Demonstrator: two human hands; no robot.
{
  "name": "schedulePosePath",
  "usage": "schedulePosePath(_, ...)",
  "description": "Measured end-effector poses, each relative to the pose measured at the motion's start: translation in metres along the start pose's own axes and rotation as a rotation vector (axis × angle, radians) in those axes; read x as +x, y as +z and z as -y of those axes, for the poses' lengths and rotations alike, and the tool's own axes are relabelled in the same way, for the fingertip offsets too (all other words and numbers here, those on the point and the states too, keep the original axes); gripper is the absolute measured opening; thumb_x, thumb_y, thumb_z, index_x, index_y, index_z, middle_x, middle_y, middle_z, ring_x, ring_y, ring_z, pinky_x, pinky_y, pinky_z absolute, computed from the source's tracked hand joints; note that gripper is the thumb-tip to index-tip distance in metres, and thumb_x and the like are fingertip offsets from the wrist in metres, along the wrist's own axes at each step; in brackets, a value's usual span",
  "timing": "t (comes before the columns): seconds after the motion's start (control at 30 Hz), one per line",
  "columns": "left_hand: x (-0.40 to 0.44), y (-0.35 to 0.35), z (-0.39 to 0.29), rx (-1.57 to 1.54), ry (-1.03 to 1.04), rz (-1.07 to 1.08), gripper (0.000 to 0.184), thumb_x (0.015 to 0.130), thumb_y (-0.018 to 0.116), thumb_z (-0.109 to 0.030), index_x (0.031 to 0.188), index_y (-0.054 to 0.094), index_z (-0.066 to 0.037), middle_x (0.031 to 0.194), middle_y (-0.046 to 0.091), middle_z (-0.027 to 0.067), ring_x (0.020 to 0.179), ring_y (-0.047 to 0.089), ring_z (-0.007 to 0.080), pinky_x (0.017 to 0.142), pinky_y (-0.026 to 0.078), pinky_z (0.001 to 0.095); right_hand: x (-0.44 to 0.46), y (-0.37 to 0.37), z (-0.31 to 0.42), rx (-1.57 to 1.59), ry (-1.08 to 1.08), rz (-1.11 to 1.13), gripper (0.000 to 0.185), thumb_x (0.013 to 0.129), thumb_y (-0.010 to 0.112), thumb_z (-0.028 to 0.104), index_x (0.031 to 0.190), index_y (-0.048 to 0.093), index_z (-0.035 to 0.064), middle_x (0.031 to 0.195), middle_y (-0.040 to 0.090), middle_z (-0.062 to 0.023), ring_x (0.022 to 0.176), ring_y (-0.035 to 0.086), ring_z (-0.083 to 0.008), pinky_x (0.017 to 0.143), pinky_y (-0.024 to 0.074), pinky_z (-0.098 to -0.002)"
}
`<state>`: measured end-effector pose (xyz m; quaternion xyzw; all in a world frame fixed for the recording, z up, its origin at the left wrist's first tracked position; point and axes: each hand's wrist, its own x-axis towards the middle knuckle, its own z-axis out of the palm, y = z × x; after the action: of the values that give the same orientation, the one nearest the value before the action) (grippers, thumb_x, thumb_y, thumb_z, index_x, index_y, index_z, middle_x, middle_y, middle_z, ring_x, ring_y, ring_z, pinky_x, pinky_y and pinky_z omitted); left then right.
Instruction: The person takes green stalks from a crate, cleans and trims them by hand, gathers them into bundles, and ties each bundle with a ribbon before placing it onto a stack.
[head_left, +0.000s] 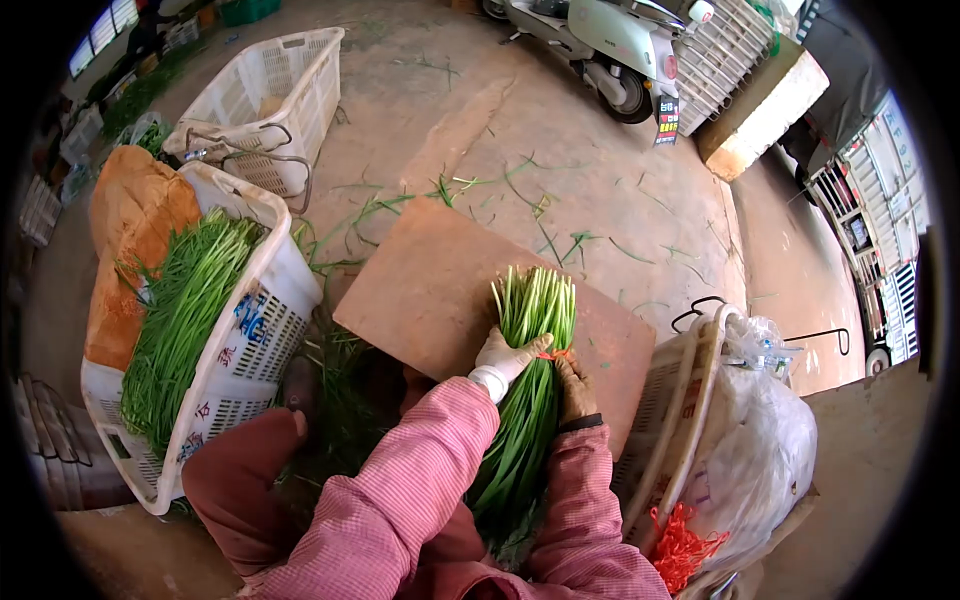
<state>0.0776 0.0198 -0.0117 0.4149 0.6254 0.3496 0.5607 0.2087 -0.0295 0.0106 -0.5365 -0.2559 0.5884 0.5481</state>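
A bunch of green chives [535, 310] lies across a brown board [430, 265], its pale cut ends pointing away from me and its leaves hanging towards my lap. A red tie [555, 355] crosses the bunch near its upper part. My left hand [508, 357], in a whitish glove, is closed around the left side, thumb over the stems by the tie. On the right side, my right hand [575, 388] is closed with its fingertips at the tie. Its lower fingers are partly hidden by the leaves.
Left stands a white crate [270, 300] heaped with chives, beside brown sacking [135, 240]. Another white crate [310, 110] is behind it. At right, a crate [690, 400] carries plastic bags [765, 450] and red ties [685, 548]. Loose leaves litter the floor; a scooter [610, 50] is parked beyond.
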Motion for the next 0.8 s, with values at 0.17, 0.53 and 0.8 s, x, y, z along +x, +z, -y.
schedulePosePath(0.17, -0.027, 0.000, -0.003, -0.761, -0.224, 0.168, 0.064, 0.065, 0.074, -0.033, 0.115, 0.044, -0.005, 0.107, 0.054, 0.0056, 0.099, 0.050, 0.0173, 0.084, 0.040, 0.0312, -0.009, 0.018, 0.051, -0.381, 0.003, 0.107, 0.016, 0.078, 0.062, 0.013, 0.090, 0.063, 0.0019, 0.083, 0.061, -0.0021, 0.075, 0.053, -0.0099, 0.069, 0.0422, -0.0207)
schedulePosePath(0.53, -0.155, -0.031, -0.123, -1.995, -0.393, 1.059, 0.057, 0.079, 0.047, -0.052, 0.117, 0.045, -0.009, 0.114, 0.052, 0.0067, 0.101, 0.050, 0.0218, 0.089, 0.040, 0.0341, -0.045, 0.209, 0.230, -1.978, 0.381, 0.518, 0.027, 0.075, 0.062, 0.028, 0.088, 0.065, 0.0047, 0.084, 0.063, -0.0095, 0.079, 0.057, -0.0145, 0.073, 0.0447, -0.0290)
schedulePosePath(0.8, -0.130, 0.001, -0.058, -1.996, -0.513, 0.724, 0.060, 0.078, 0.046, -0.057, 0.116, 0.048, -0.011, 0.111, 0.053, 0.0091, 0.099, 0.053, 0.0229, 0.085, 0.044, 0.0361, 0.073, 0.156, 0.073, -2.477, 0.332, 0.975, 0.043, 0.065, 0.058, 0.042, 0.090, 0.065, 0.0078, 0.090, 0.061, -0.0156, 0.087, 0.057, -0.0281, 0.079, 0.0432, -0.0348)
